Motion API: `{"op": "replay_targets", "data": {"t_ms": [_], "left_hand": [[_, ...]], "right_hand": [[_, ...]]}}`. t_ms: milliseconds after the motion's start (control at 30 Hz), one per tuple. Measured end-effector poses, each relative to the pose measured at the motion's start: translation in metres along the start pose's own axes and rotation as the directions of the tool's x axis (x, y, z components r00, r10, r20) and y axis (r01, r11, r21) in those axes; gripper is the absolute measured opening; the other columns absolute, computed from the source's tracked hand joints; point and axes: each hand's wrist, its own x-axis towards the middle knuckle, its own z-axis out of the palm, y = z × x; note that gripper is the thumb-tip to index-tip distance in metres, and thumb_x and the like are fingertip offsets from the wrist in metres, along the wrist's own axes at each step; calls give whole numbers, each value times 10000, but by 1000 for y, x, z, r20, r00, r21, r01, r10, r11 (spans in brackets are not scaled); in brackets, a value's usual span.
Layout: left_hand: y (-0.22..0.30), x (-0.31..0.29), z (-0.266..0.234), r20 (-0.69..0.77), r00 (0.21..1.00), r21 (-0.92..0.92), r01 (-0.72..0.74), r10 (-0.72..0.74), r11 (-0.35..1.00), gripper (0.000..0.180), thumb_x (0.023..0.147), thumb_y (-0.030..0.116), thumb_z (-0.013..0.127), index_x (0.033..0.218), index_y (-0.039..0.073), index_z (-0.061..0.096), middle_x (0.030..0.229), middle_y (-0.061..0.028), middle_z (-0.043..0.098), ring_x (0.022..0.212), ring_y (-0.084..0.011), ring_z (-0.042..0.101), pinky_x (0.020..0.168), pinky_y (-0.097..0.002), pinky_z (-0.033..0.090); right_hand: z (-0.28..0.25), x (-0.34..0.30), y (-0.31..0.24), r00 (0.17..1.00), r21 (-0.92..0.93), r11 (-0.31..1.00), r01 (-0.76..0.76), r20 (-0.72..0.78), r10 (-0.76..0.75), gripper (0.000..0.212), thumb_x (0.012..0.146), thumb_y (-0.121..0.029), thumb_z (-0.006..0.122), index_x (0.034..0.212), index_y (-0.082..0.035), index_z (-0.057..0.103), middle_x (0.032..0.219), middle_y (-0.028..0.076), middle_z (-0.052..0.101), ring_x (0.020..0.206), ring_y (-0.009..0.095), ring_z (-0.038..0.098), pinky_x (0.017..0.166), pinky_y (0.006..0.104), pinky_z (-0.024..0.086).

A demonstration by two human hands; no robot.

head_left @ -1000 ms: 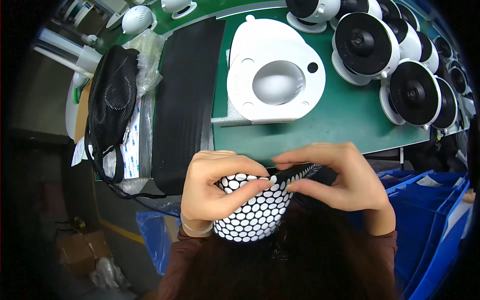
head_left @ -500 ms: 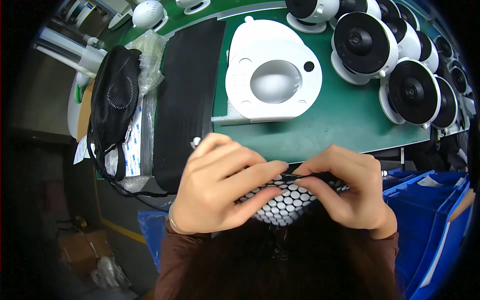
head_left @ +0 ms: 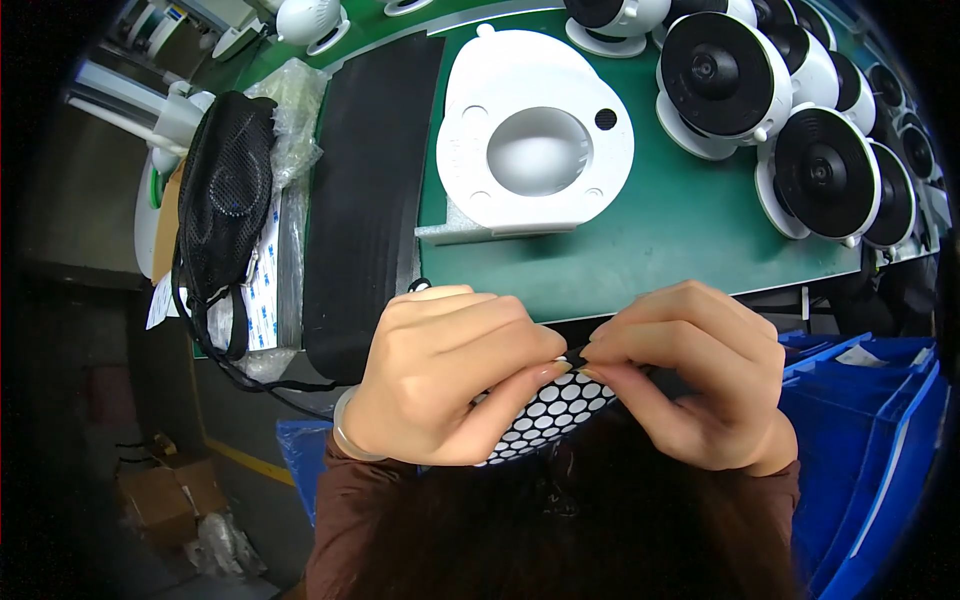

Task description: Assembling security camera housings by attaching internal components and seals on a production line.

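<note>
A black sheet dotted with white round pads (head_left: 550, 408) hangs in front of me, just below the near table edge. Its upper edge is pinched between the thumb and fingers of my left hand (head_left: 440, 375). Close by, fingertips almost meeting the left ones, my right hand (head_left: 700, 375) pinches the same edge with thumb and forefinger. Both hands cover parts of the sheet, and what lies right between the fingertips is too small to make out. Beyond the hands, a white rounded housing (head_left: 465, 150) with a large round recess rests on the green table (head_left: 690, 235).
Several white round devices with black fronts (head_left: 830, 175) crowd the table's right side. A black mat (head_left: 370, 190) lies left of the housing, beside a black mesh pouch (head_left: 228, 180) and plastic wrap. Blue bins (head_left: 850, 430) stand at right; a cardboard box (head_left: 170, 495) is on the floor.
My hands have drawn slightly closer at the fingertips, with the right hand's fingers more gathered. The dotted sheet has tilted and shows a different part. The whole view has shifted a little.
</note>
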Motion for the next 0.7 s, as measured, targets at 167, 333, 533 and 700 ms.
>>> {"op": "replay_targets", "data": {"t_ms": [167,333,533,700], "left_hand": [[3,1,-1,27,1000,30,-12,11,999,147,502,52,609,629,-7,563,563,-76,531,473,-225,508,452,-301,351],[3,1,1,21,1000,36,-6,5,999,156,505,56,602,642,-6,562,561,-81,518,476,-231,497,463,-305,352],[4,2,1,-24,995,30,94,-93,995,118,546,31,588,652,-12,563,551,-94,504,477,-246,495,467,-306,360],[-2,0,1,-56,990,-51,126,-129,991,88,585,9,585,662,-27,562,556,-102,507,483,-243,502,469,-296,364]], "right_hand": [[-4,3,-3,999,-1,1000,-27,31,27,182,585,38,686,745,-23,623,689,69,601,593,179,588,515,244,446],[-7,11,-7,991,-91,995,-46,121,57,169,587,37,675,719,-40,604,677,75,594,567,185,581,498,248,433],[-3,15,-4,993,-134,990,-37,102,51,174,582,39,669,714,-42,590,683,78,593,580,204,579,509,262,438],[4,15,-5,995,-194,981,-22,96,41,182,590,45,671,735,-37,596,693,83,594,599,220,586,527,269,448]]}}
